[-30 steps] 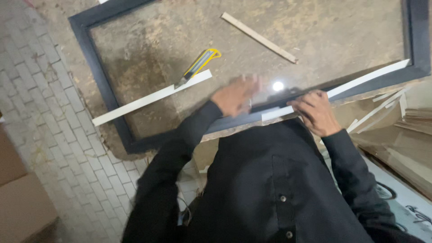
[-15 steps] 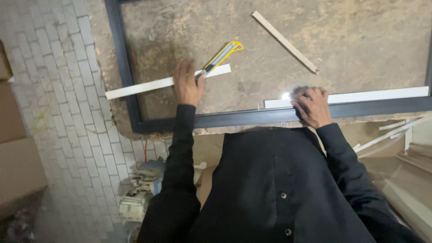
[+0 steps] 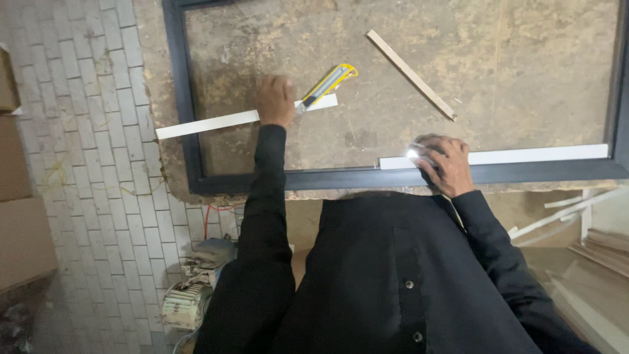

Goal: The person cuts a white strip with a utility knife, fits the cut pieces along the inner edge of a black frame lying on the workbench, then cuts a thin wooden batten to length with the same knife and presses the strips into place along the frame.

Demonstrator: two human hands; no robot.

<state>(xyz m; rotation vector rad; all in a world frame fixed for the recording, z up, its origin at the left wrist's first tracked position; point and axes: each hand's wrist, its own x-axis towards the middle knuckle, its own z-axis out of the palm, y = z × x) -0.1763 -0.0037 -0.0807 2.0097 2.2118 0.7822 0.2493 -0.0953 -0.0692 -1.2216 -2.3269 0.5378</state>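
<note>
A dark rectangular frame (image 3: 177,98) lies on a stained brown board (image 3: 511,72). My left hand (image 3: 275,99) rests on a loose white strip (image 3: 206,124) that crosses the frame's left side; a yellow utility knife (image 3: 327,84) lies just right of that hand. My right hand (image 3: 442,164) presses on the left end of a second white strip (image 3: 544,155) lying along the inside of the frame's near rail. A bright glare spot sits at the fingers. Whether that hand holds anything is hidden.
A thin wooden stick (image 3: 411,74) lies diagonally on the board. Brown boxes (image 3: 23,236) stand at the left on the grey paved floor (image 3: 85,196). Under the board's edge sits a small machine with wires (image 3: 193,288). More white strips and boards (image 3: 583,229) lie at the right.
My left hand has reached from near the right hand out to the loose white strip by the knife. My right hand stays on the strip at the frame's near rail. The view has shifted.
</note>
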